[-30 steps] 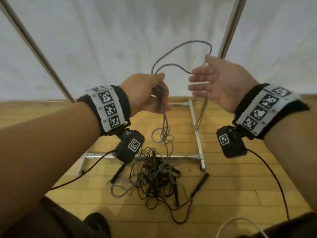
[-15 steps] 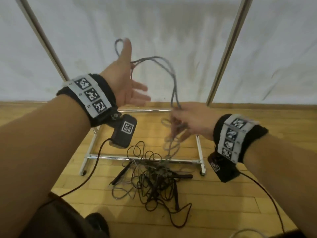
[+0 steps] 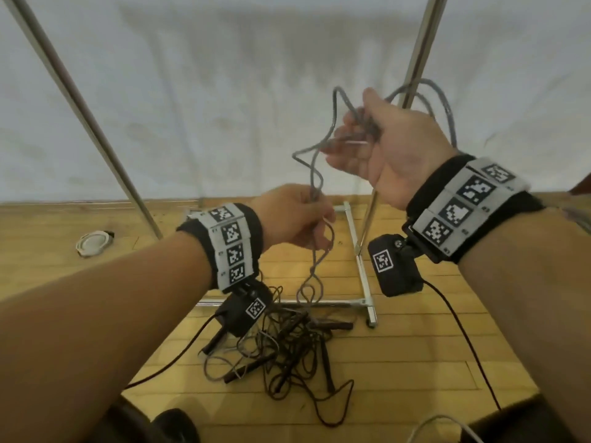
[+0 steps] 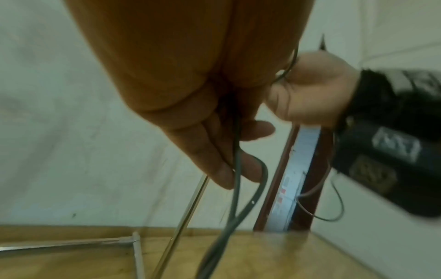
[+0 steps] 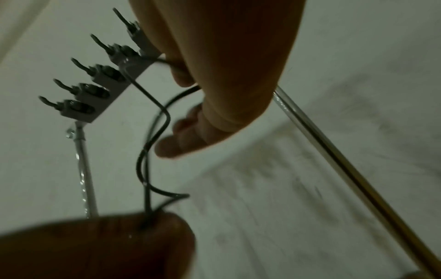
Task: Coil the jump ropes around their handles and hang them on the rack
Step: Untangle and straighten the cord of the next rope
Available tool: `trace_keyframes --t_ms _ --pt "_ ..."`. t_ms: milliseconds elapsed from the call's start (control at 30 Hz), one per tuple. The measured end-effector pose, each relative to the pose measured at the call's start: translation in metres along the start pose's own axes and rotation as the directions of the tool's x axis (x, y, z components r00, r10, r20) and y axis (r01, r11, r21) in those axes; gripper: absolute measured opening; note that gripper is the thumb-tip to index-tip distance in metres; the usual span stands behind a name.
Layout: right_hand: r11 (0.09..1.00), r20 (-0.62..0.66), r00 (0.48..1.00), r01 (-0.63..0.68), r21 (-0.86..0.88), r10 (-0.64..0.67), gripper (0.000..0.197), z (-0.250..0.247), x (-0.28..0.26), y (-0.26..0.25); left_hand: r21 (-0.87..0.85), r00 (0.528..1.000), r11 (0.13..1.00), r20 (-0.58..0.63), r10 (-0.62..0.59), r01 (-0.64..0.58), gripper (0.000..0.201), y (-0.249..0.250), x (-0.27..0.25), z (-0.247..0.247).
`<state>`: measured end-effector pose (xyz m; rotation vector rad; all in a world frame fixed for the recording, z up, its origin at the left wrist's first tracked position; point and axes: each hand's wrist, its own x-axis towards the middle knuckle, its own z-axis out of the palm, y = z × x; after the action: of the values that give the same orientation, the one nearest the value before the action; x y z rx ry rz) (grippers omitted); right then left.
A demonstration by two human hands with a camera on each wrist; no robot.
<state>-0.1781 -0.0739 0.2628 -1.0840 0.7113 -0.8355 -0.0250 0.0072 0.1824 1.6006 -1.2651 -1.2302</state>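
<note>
A grey jump rope stretches between both hands in front of me. My right hand is raised and grips a bunch of its strands, with loops arching above and behind it. Lower down, my left hand pinches the twisted strands, which hang on to the floor. The left wrist view shows the rope running down past my curled fingers. In the right wrist view the rope bends from my right hand down to my left hand. The rack's hook bar is just behind.
A tangled pile of dark jump ropes with black handles lies on the wooden floor by the rack's base bars. Rack poles rise against a white wall. A white round object lies at the far left.
The hands have swapped heights. My left hand, open and raised before, has dropped and taken hold of the strands. My right hand has risen with the rope.
</note>
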Motion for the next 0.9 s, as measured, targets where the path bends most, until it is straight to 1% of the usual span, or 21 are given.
trace_keyframes --t_ms 67,100,167,267,300,367,433,467,500,533,567,600,633,667,700,733,767,800,833,867,900 --pt "0.975 -0.045 0.996 -0.082 -0.204 0.074 0.056 -0.005 0.003 0.013 -0.152 0.993 0.988 -0.118 -0.001 -0.017 0.018 0.01 -0.001 -0.007" --pt "0.951 -0.047 0.993 -0.114 -0.288 0.105 0.06 -0.009 0.004 0.02 -0.208 0.986 0.978 -0.165 -0.002 -0.033 0.018 0.016 -0.002 -0.012" --pt "0.916 0.028 0.982 -0.162 -0.367 0.185 0.067 -0.013 0.004 0.035 -0.314 0.973 0.948 -0.231 -0.016 -0.059 0.02 0.029 -0.004 -0.02" --pt "0.864 0.184 0.936 -0.184 -0.468 0.299 0.076 -0.015 0.003 0.057 -0.481 0.958 0.872 -0.281 -0.058 -0.088 0.024 0.047 -0.007 -0.031" --pt "0.855 0.226 0.917 -0.187 -0.483 0.328 0.078 -0.015 0.003 0.066 -0.554 0.957 0.826 -0.281 -0.072 -0.101 0.025 0.053 -0.008 -0.035" --pt "0.855 0.3 0.865 -0.238 -0.462 0.403 0.085 -0.013 0.001 0.082 -0.685 0.956 0.716 -0.278 -0.091 -0.131 0.026 0.062 -0.01 -0.043" --pt "0.844 0.373 0.789 -0.317 -0.433 0.488 0.098 -0.012 -0.001 0.096 -0.766 0.952 0.622 -0.289 -0.104 -0.164 0.024 0.068 -0.01 -0.05" --pt "0.835 0.407 0.75 -0.351 -0.424 0.522 0.102 -0.012 -0.003 0.101 -0.786 0.947 0.592 -0.3 -0.116 -0.177 0.022 0.067 -0.008 -0.054" --pt "0.825 0.43 0.719 -0.372 -0.424 0.545 0.103 -0.012 -0.004 0.106 -0.79 0.939 0.585 -0.318 -0.132 -0.185 0.023 0.064 -0.006 -0.059" --pt "0.815 0.435 0.705 -0.373 -0.444 0.56 0.097 -0.012 -0.006 0.11 -0.783 0.927 0.592 -0.342 -0.154 -0.191 0.026 0.06 -0.004 -0.063" --pt "0.802 0.423 0.711 -0.344 -0.488 0.562 0.081 -0.011 -0.008 0.113 -0.768 0.911 0.612 -0.371 -0.182 -0.19 0.029 0.053 -0.002 -0.067" --pt "0.785 0.403 0.73 -0.292 -0.546 0.552 0.061 -0.01 -0.01 0.115 -0.743 0.896 0.646 -0.392 -0.207 -0.176 0.029 0.045 0.0 -0.071" --pt "0.765 0.379 0.754 -0.244 -0.596 0.537 0.042 -0.006 -0.012 0.115 -0.695 0.89 0.706 -0.397 -0.224 -0.132 0.025 0.038 0.001 -0.074" --pt "0.756 0.351 0.781 -0.224 -0.615 0.517 0.03 -0.003 -0.013 0.113 -0.629 0.893 0.775 -0.38 -0.24 -0.06 0.021 0.03 0.002 -0.077" --pt "0.77 0.316 0.815 -0.228 -0.596 0.485 0.027 0.001 -0.012 0.108 -0.531 0.899 0.847 -0.355 -0.257 0.033 0.026 0.024 0.002 -0.08" --pt "0.808 0.272 0.858 -0.24 -0.538 0.436 0.028 0.006 -0.01 0.102 -0.412 0.901 0.903 -0.337 -0.273 0.12 0.037 0.017 0.002 -0.083" --pt "0.858 0.22 0.902 -0.242 -0.453 0.371 0.029 0.01 -0.008 0.094 -0.288 0.896 0.94 -0.346 -0.28 0.182 0.047 0.013 0.003 -0.085" --pt "0.903 0.168 0.937 -0.229 -0.363 0.305 0.029 0.014 -0.006 0.085 -0.172 0.886 0.959 -0.372 -0.277 0.227 0.05 0.01 0.003 -0.086" --pt "0.937 0.127 0.959 -0.21 -0.278 0.253 0.029 0.017 -0.004 0.075 -0.052 0.879 0.967 -0.406 -0.249 0.249 0.043 0.007 0.002 -0.086" --pt "0.961 0.105 0.971 -0.191 -0.201 0.215 0.029 0.02 -0.002 0.066 0.077 0.881 0.966 -0.434 -0.189 0.246 0.029 0.004 0.001 -0.086" --pt "0.976 0.097 0.978 -0.173 -0.131 0.187 0.03 0.022 0.001 0.058 0.198 0.894 0.954 -0.431 -0.123 0.227 0.015 0.002 0.0 -0.084"
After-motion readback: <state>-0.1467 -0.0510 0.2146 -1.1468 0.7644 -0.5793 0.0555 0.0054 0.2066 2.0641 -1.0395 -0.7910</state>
